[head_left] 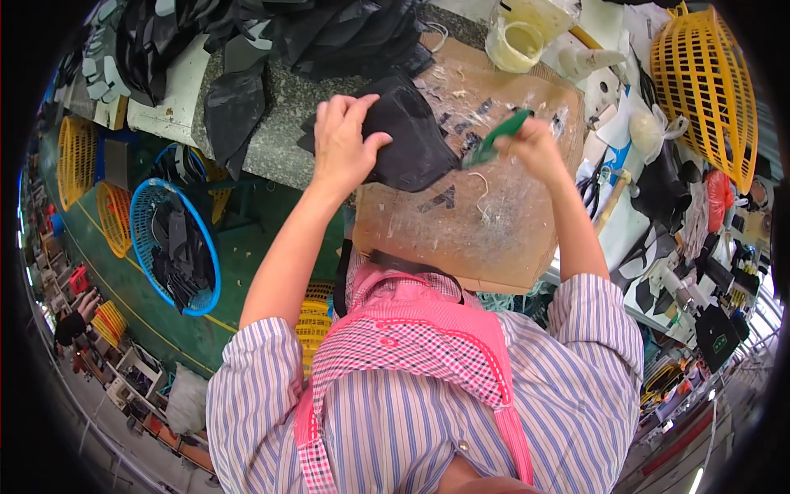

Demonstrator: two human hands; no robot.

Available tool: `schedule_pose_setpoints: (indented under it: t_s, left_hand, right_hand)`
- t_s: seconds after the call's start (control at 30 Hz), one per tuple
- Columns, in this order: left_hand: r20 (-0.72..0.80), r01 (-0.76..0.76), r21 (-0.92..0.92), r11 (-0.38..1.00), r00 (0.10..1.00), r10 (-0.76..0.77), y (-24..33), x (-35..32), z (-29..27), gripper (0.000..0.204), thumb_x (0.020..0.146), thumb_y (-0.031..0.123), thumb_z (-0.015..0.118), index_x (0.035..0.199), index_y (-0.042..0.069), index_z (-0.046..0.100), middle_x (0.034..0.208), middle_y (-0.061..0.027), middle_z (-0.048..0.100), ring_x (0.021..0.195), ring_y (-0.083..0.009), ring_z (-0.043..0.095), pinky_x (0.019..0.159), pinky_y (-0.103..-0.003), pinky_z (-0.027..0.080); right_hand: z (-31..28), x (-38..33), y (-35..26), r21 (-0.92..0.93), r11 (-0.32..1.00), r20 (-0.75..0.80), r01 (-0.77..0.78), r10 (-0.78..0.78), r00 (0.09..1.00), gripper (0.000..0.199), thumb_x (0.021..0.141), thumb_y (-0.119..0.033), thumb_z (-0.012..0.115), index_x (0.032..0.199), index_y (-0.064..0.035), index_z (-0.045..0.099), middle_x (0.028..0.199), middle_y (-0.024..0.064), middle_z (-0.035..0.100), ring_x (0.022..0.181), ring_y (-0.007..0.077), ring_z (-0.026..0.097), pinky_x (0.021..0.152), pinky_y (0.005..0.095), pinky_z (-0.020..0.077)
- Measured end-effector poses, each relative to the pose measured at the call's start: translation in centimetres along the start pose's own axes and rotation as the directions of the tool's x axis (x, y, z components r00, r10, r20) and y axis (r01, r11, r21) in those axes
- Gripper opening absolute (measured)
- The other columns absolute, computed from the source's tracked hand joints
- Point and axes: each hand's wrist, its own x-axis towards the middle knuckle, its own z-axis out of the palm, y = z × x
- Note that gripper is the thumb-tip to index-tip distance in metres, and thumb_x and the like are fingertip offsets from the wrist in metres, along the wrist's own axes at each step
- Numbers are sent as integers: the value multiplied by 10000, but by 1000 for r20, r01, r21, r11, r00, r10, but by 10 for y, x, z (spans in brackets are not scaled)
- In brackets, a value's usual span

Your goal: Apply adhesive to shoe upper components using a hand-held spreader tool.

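A black, flat cut piece of sheet material (pixel 411 140) lies partly over the stone worktop and partly over a stained cardboard sheet (pixel 411 239). My left hand (pixel 344 144) holds it by the left side, fingers bent and thumb on its surface. In my right hand (pixel 531 148) is a green tool (pixel 502 136), somewhat smeared by motion, so its exact kind is unclear. Its lower end is close to the piece's right corner. Bits of dried residue and string lie on the cardboard around it.
Stacked black pieces (pixel 354 37) cover the worktop's far side. A residue-coated plastic cup (pixel 516 43) stands beyond the cardboard. At right are a yellow basket (pixel 708 90) and a cluttered table. A blue basket (pixel 216 272) of black pieces is at lower left.
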Motion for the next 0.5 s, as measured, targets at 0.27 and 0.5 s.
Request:
schedule_pose_setpoints:
  t_s: [0.27,0.5]
  left_hand:
    - [-165,-313,244,918,919,357,14,-18,1,401,556,40,702,926,46,547,838,-67,495,756,-249,472,660,-332,399]
    - [-308,-399,279,873,824,475,-5,-10,1,215,589,40,666,789,47,586,740,-33,516,640,-211,487,544,-294,406]
  right_hand:
    - [-49,76,4,-858,495,-437,-139,-560,704,170,750,-135,627,801,21,581,712,15,600,623,109,526,559,229,396]
    - [-75,42,-2,66,961,-622,269,-171,764,125,749,-107,613,833,-15,603,760,22,615,649,81,534,595,221,408]
